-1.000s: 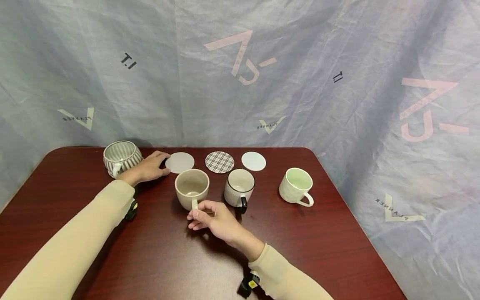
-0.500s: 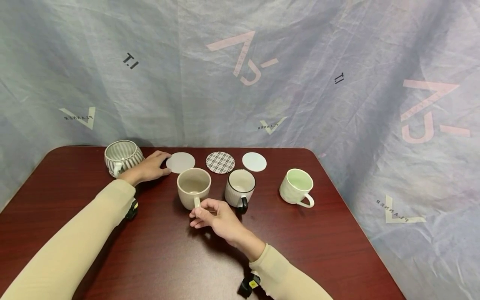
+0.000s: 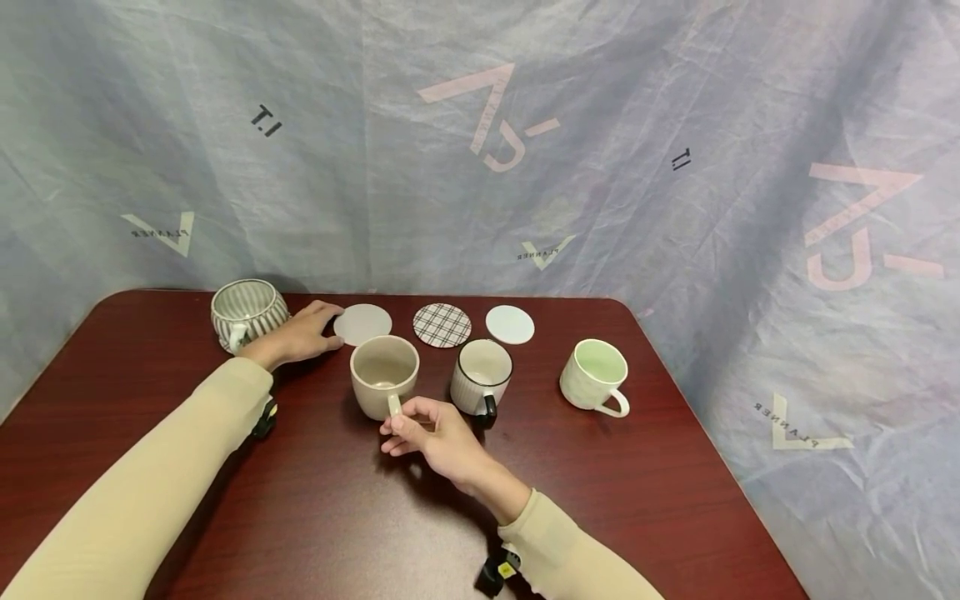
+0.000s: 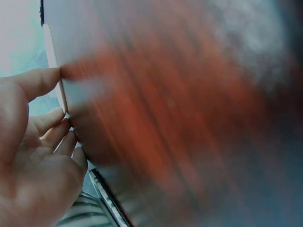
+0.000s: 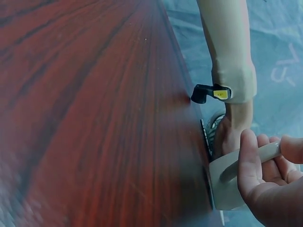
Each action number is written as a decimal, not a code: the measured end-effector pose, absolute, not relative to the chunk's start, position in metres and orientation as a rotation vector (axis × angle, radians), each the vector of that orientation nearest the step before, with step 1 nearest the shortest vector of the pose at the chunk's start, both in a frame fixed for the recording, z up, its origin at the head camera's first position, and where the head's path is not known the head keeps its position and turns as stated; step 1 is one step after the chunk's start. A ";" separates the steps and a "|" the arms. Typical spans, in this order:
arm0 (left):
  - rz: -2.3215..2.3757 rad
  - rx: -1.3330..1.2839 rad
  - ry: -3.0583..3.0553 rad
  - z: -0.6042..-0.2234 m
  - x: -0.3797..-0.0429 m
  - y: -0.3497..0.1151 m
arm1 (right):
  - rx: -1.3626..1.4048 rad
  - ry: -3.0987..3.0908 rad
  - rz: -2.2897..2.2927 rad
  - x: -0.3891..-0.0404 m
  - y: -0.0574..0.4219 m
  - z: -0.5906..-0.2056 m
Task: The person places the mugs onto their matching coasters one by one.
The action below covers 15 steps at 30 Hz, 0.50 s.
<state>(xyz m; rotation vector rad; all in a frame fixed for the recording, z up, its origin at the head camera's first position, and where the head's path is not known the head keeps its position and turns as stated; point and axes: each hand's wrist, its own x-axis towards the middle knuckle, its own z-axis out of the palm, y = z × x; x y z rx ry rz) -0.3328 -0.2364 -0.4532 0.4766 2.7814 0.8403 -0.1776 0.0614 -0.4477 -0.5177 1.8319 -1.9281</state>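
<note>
In the head view my right hand [image 3: 442, 437] pinches the handle of a beige mug [image 3: 375, 398] between thumb and fingers. The right wrist view shows the same mug [image 5: 227, 194] close to the tabletop; whether its base touches the wood I cannot tell. Behind that mug lies a plain white coaster [image 3: 363, 324]. My left hand [image 3: 300, 333] rests on the table with thumb and index finger spread at the coaster's left edge. In the left wrist view this coaster [image 4: 51, 52] appears as a thin pale strip beside the fingertips.
A striped mug [image 3: 247, 310] stands on a thin dark-edged coaster [image 4: 111, 201] by my left wrist. To the right are a plaid coaster [image 3: 442, 325], another white coaster [image 3: 510, 324], a black-handled ribbed mug [image 3: 477, 387] and a pale green mug [image 3: 585, 383]. A grey curtain [image 3: 480, 167] hangs behind the table.
The beige mug shifts slightly to the right, then slightly back to the left, still in my right hand. My left hand stays at the coaster's edge. The head view drifts a little.
</note>
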 end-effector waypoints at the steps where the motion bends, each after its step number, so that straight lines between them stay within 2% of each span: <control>1: 0.842 0.476 2.782 -0.453 -0.333 -0.237 | -0.523 1.834 -1.929 -0.177 0.061 -0.447; 15: 0.857 0.465 2.761 -0.455 -0.334 -0.238 | -0.575 1.862 -1.977 -0.181 0.063 -0.442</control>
